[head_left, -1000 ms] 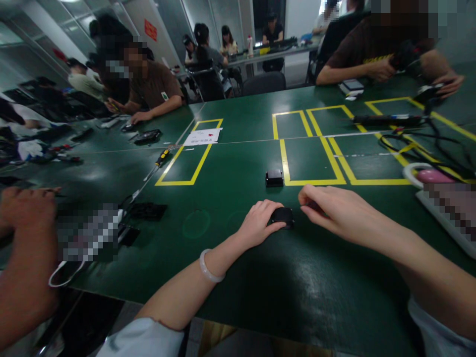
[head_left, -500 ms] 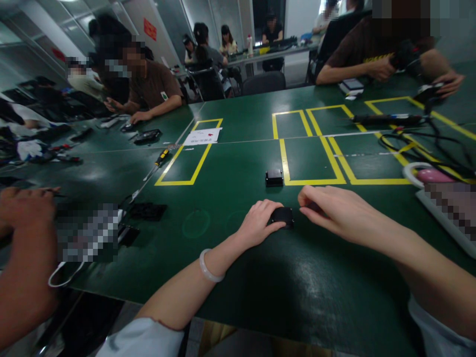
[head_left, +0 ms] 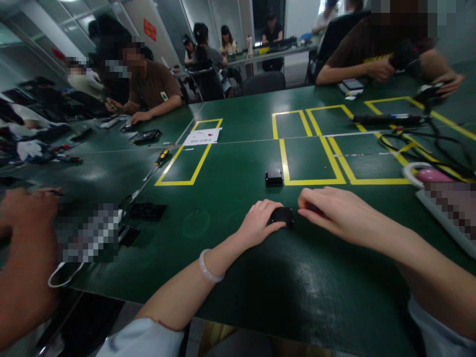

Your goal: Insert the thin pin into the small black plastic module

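Observation:
My left hand [head_left: 260, 222] grips a small black rectangular box [head_left: 284, 216] on the table, thumb on the near side and fingers on the far side. A pale bracelet [head_left: 210, 267] circles that wrist. Just right of the box, my right hand [head_left: 325, 209] hovers with its fingers curled and the thumb drawn toward the index finger. Whatever lies between those fingers, if anything, is too hidden to make out. Farther back, a second small black box [head_left: 274, 177] sits beside a yellow tape outline.
Yellow tape rectangles [head_left: 314, 182] mark the green table [head_left: 238, 277]. A yellow-black screwdriver [head_left: 162, 157] and a paper sheet [head_left: 203, 136] lie left of centre. Black cables [head_left: 405, 144] are bundled at right. A co-worker's arm [head_left: 28, 263] rests at far left; others sit across.
My right hand has shifted very slightly left, toward the box. The left hand and both black boxes stay where they were.

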Tool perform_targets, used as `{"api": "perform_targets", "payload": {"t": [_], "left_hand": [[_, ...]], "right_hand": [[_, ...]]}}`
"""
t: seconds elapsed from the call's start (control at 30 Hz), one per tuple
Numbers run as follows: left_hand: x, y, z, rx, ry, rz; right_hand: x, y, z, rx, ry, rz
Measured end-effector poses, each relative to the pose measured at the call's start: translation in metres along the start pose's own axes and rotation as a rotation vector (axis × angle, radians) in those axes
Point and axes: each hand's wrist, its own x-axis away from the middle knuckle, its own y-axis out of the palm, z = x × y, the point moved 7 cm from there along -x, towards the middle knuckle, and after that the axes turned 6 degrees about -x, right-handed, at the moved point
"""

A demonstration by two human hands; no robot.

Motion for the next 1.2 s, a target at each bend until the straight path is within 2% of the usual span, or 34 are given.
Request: {"api": "perform_targets", "payload": {"t": [0.3,0.53,0.63,0.8,1.03,1.2], "left_hand": [[0.0006,-0.0005,-0.0001,0.001,0.003,0.011],[0.0006,-0.0003,-0.0003,0.001,0.002,0.003],[0.0006,-0.0005,0.0000,0.003,0.005,0.008],[0.0008,-0.0009,-0.0001,0.012,0.002,0.009],[0.0003,0.0005,-0.0013,0.006,0.001,0.009],[0.0003,0.0008,-0.0016,0.005,0.005,0.015]], "right_hand": [[0.0015,-0.0006,0.0007,-0.079,-0.036,-0.052],[-0.0003,-0.0008,0.0034,-0.007,0.063,0.037],[0.0003,-0.0029,0.0051,-0.002,0.061,0.074],[0.0013,-0.0047,0.0009,-0.016,-0.007,0.032],[-0.0018,-0.0020,0.0021,0.126,0.071,0.046],[-0.0013,0.0000,-0.0001,0.127,0.026,0.050]]}}
